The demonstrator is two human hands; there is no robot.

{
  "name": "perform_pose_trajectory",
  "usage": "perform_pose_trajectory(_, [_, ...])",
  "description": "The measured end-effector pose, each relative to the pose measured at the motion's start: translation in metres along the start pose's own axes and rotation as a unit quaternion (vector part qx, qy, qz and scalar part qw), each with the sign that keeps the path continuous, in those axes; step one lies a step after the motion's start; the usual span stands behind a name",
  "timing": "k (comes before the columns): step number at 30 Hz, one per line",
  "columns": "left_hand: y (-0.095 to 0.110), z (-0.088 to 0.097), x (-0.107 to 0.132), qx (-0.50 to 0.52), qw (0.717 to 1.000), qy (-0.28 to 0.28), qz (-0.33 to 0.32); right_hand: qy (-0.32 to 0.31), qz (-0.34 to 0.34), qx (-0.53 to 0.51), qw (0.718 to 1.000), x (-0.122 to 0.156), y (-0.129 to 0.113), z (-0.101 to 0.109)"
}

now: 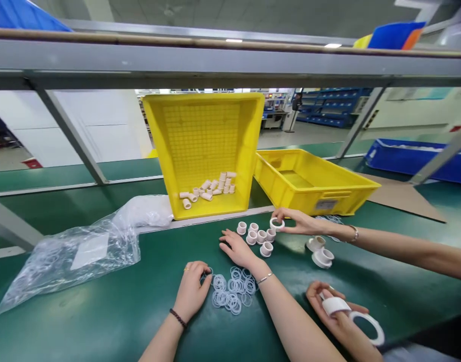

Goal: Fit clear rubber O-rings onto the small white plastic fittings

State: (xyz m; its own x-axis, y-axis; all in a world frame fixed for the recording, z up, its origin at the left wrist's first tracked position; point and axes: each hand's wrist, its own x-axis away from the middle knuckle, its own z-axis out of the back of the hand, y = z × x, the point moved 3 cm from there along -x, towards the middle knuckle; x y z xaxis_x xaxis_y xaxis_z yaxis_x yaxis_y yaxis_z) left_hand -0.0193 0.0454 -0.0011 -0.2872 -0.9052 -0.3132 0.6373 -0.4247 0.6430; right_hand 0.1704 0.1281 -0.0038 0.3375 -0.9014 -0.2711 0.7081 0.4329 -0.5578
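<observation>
My left hand point(193, 294) is curled at the left edge of a pile of clear rubber rings point(232, 291) on the green table, fingertips pinching one ring. My right hand point(238, 249) lies palm down just beyond the pile, fingers apart and holding nothing. It is close to a cluster of short white sleeves point(258, 235) standing on end. A co-worker's hand point(296, 221) reaches in from the right and holds a ring over that cluster. The co-worker's other hand point(334, 309) holds a white sleeve and a larger white ring.
A yellow crate point(200, 115) tilted on its side holds several white sleeves. A second yellow crate point(313, 183) stands flat to its right. A clear plastic bag of rings point(75, 251) lies left. Two flanged white parts point(321, 251) sit right. A metal shelf frame runs overhead.
</observation>
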Motion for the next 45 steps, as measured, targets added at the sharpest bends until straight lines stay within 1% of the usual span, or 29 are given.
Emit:
perform_pose_trajectory(2, [-0.001, 0.0, 0.001, 0.015, 1.0, 0.009, 0.007, -0.025, 0.0, 0.027, 0.999, 0.003, -0.009, -0.004])
perform_pose_trajectory(4, [-0.004, -0.001, 0.002, 0.043, 0.998, 0.031, 0.02, -0.053, 0.003, 0.038, 0.998, 0.007, -0.02, -0.008])
perform_pose_trajectory(6, [-0.01, -0.001, 0.002, 0.086, 0.992, 0.077, 0.046, -0.084, 0.024, 0.039, 0.995, 0.012, -0.034, -0.011])
perform_pose_trajectory(9, [-0.021, 0.0, 0.003, 0.149, 0.97, 0.161, 0.102, -0.129, 0.081, 0.031, 0.988, 0.018, -0.055, -0.018])
perform_pose_trajectory(11, [-0.028, 0.002, 0.003, 0.171, 0.955, 0.199, 0.135, -0.147, 0.108, 0.024, 0.983, 0.02, -0.064, -0.022])
perform_pose_trajectory(12, [-0.029, 0.003, 0.002, 0.175, 0.952, 0.208, 0.143, -0.151, 0.114, 0.021, 0.982, 0.02, -0.066, -0.024])
perform_pose_trajectory(14, [-0.031, 0.004, 0.001, 0.166, 0.954, 0.207, 0.14, -0.152, 0.113, 0.015, 0.982, 0.02, -0.066, -0.027])
perform_pose_trajectory(18, [-0.031, 0.002, 0.001, 0.123, 0.971, 0.168, 0.113, -0.14, 0.121, -0.007, 0.983, 0.018, -0.062, -0.029])
perform_pose_trajectory(21, [-0.034, 0.001, 0.002, 0.128, 0.973, 0.159, 0.11, -0.136, 0.141, -0.029, 0.98, 0.018, -0.062, -0.03])
perform_pose_trajectory(23, [-0.035, 0.004, -0.001, 0.132, 0.972, 0.162, 0.11, -0.137, 0.154, -0.04, 0.978, 0.018, -0.063, -0.03])
perform_pose_trajectory(25, [-0.033, 0.012, -0.012, 0.099, 0.977, 0.16, 0.099, -0.14, 0.167, -0.048, 0.975, 0.017, -0.064, -0.031])
perform_pose_trajectory(26, [-0.031, 0.017, -0.022, 0.059, 0.983, 0.152, 0.084, -0.14, 0.174, -0.051, 0.973, 0.017, -0.065, -0.031])
perform_pose_trajectory(28, [-0.026, 0.026, -0.048, -0.052, 0.991, 0.117, 0.034, -0.136, 0.184, -0.051, 0.972, 0.017, -0.065, -0.031])
perform_pose_trajectory(29, [-0.025, 0.029, -0.063, -0.122, 0.989, 0.087, 0.009, -0.132, 0.188, -0.05, 0.972, 0.018, -0.065, -0.031])
perform_pose_trajectory(30, [-0.026, 0.031, -0.079, -0.141, 0.988, 0.07, 0.001, -0.129, 0.192, -0.051, 0.972, 0.018, -0.065, -0.031])
perform_pose_trajectory(32, [-0.032, 0.033, -0.11, -0.158, 0.986, 0.052, 0.001, -0.124, 0.194, -0.055, 0.972, 0.019, -0.064, -0.03])
perform_pose_trajectory(34, [-0.041, 0.032, -0.137, -0.168, 0.984, 0.05, 0.015, -0.123, 0.188, -0.063, 0.972, 0.02, -0.063, -0.029])
perform_pose_trajectory(37, [-0.054, 0.028, -0.167, -0.177, 0.981, 0.06, 0.052, -0.126, 0.181, -0.072, 0.973, 0.021, -0.063, -0.027])
perform_pose_trajectory(41, [-0.064, 0.028, -0.188, -0.16, 0.978, 0.085, 0.104, -0.134, 0.187, -0.09, 0.969, 0.019, -0.062, -0.024])
perform_pose_trajectory(43, [-0.065, 0.031, -0.192, -0.136, 0.979, 0.099, 0.112, -0.132, 0.188, -0.098, 0.968, 0.017, -0.06, -0.023])
perform_pose_trajectory(45, [-0.063, 0.035, -0.191, -0.105, 0.982, 0.118, 0.104, -0.131, 0.188, -0.104, 0.968, 0.016, -0.059, -0.024])
